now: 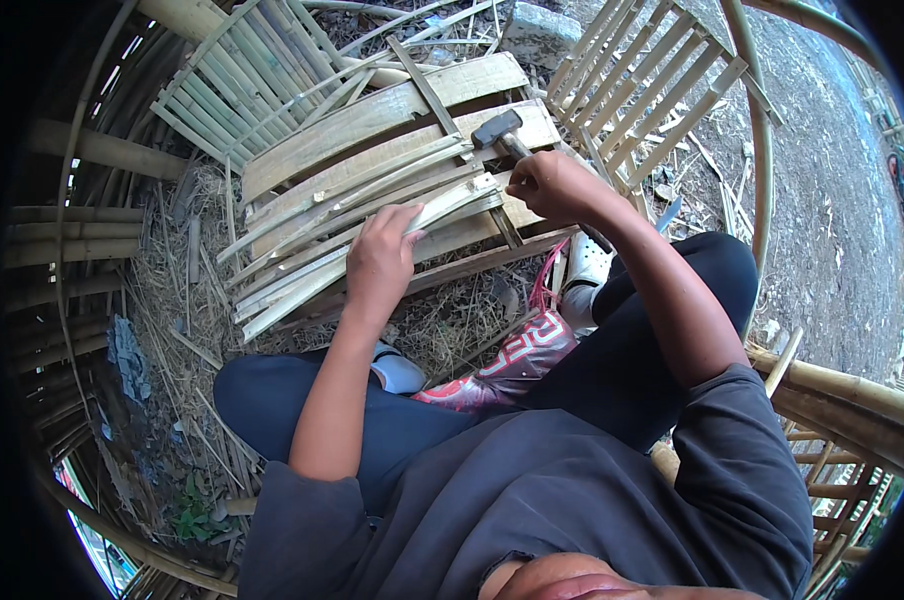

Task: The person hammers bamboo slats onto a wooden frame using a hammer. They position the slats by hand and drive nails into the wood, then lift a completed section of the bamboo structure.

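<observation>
My right hand (552,187) is closed around the handle of a hammer (498,129), whose dark metal head points away from me above the slats. The hammer head is over the right part of a low bench of pale wooden planks (392,110). My left hand (380,255) grips the front bamboo strips (302,298), thumb and fingers pressed on them near their middle. Several split bamboo strips (347,195) lie side by side across the planks, their left ends sticking out past the edge. A narrow crosspiece (424,88) runs across the planks beneath the strips' right ends.
Bamboo slat panels stand behind, one greenish (247,80) at left and one pale (652,90) at right. A grey block (540,32) sits at the back. Between my legs lies a red and grey printed bag (517,365). Bamboo poles (852,400) frame the right side; straw litters the ground.
</observation>
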The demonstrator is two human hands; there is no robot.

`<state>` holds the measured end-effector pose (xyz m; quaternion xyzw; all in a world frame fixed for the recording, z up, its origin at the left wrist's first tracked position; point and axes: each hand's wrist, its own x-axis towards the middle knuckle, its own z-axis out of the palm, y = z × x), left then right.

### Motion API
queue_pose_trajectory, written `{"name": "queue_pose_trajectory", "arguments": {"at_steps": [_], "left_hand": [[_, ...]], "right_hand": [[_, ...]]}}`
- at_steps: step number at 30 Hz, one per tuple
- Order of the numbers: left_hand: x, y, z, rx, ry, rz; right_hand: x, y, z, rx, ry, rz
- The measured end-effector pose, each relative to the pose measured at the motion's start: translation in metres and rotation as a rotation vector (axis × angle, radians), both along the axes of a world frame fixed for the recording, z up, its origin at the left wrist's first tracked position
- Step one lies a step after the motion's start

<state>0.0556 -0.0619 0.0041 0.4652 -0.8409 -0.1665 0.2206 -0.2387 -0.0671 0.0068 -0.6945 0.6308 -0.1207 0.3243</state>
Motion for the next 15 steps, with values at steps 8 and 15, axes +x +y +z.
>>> {"name": "queue_pose_trajectory", "arguments": {"at_steps": [8,15], "left_hand": [[-0.003,-0.003,-0.002,-0.057,-0.038,0.093],[-0.003,-0.006,-0.007,-0.012,-0.075,0.110]], "right_hand": [[0.014,0.000,-0.009,0.142,-0.389,-0.139],[0.024,-0.002,-0.026,0.046,-0.353,-0.185]]}}
